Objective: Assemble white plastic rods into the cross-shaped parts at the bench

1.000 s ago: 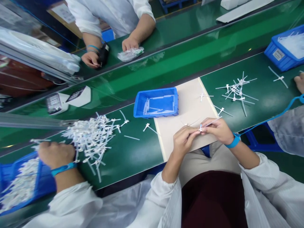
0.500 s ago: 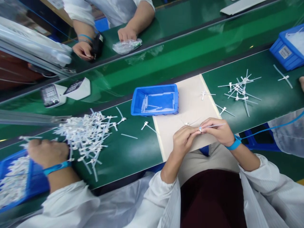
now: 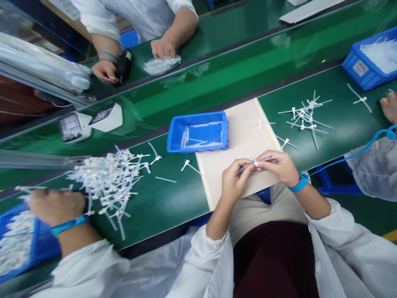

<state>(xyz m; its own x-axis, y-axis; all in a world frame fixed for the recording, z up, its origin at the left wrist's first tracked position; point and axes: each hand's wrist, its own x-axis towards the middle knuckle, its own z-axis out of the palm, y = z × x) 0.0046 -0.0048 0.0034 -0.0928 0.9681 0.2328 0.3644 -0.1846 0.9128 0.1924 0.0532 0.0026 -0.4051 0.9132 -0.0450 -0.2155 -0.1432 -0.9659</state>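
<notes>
My left hand [image 3: 234, 179] and my right hand [image 3: 279, 167] meet over the near edge of a beige mat [image 3: 238, 140]. Both pinch one small white winged needle part [image 3: 254, 162] with a thin clear tube sticking out on either side. A blue strap [image 3: 298, 183] circles my right wrist. Just beyond the mat's far left corner stands a small blue tray [image 3: 198, 131] holding a few clear tubes. Single white parts [image 3: 259, 123] lie on the mat and on the green table beside it.
A big heap of white parts [image 3: 111, 178] lies at left, where another person's hand [image 3: 52, 205] rests by a blue bin [image 3: 18, 242]. A smaller scatter [image 3: 305, 118] and another blue bin [image 3: 372, 58] are at right. A person across the belt holds a clear bag [image 3: 161, 64].
My hands have drawn slightly apart, so more of the thin tube shows between them. The view has drifted a little; the neighbour's hand at left has shifted toward the bin.
</notes>
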